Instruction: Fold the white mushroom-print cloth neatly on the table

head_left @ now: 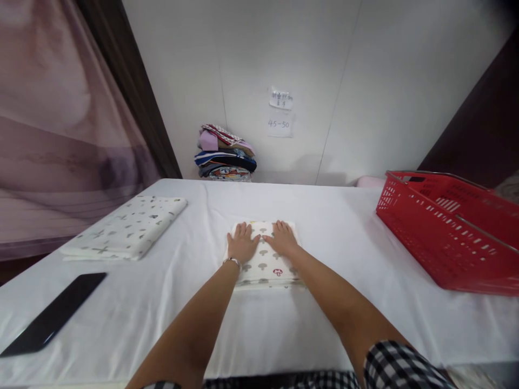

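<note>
The folded mushroom-print cloth (264, 259) lies on the white-covered desk (340, 227). The left hand (243, 246) presses palm-down on it toward its ten o'clock, the right hand (284, 241) toward its one o'clock; both are flattened out, thumbs pointing toward each other, grasping nothing. From this cloth, another folded printed cloth (125, 227) lies near ten o'clock, a flat black slab (57, 313) at eight, a red basket (425, 237) around three.

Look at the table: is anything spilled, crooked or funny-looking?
Nothing looks spilled or broken. The white tablecloth is a bit wrinkled, and the folded cloth under the left hand and right hand has one red mushroom print, while its neighbours are grey.
</note>
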`<state>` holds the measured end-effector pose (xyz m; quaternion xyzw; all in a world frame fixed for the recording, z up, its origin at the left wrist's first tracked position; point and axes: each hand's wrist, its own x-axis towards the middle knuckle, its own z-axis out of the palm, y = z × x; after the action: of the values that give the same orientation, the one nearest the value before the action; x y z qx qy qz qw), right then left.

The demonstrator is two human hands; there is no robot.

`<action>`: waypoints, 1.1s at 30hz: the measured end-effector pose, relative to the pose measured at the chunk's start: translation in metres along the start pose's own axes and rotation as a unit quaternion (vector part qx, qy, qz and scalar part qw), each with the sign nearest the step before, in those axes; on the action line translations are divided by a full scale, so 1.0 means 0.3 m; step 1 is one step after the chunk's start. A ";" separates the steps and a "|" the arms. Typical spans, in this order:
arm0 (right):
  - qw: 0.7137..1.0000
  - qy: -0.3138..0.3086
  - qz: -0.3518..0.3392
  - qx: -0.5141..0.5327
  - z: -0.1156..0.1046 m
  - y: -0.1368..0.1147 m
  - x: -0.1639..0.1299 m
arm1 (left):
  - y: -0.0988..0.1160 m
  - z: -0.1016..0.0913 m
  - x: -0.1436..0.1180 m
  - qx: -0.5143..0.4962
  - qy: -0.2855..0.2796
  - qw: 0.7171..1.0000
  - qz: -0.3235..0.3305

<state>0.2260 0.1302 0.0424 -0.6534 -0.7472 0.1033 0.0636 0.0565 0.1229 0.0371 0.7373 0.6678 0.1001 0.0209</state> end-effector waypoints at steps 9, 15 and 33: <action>0.999 0.003 0.013 0.032 0.008 0.109 -0.062 | 0.002 0.001 0.002 -0.004 -0.011 1.000 -0.009; 0.996 -0.001 0.008 0.086 -0.014 0.098 -0.042 | 0.009 -0.006 0.001 -0.015 -0.025 0.999 -0.020; 0.864 0.141 0.155 0.459 0.127 0.172 -0.394 | -0.096 -0.111 -0.167 -0.182 -0.044 0.963 -0.196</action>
<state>0.2833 0.0170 -0.0022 -0.6657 -0.4876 0.3499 0.4435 0.0182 0.0730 0.0592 0.5797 0.7681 0.1813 0.2027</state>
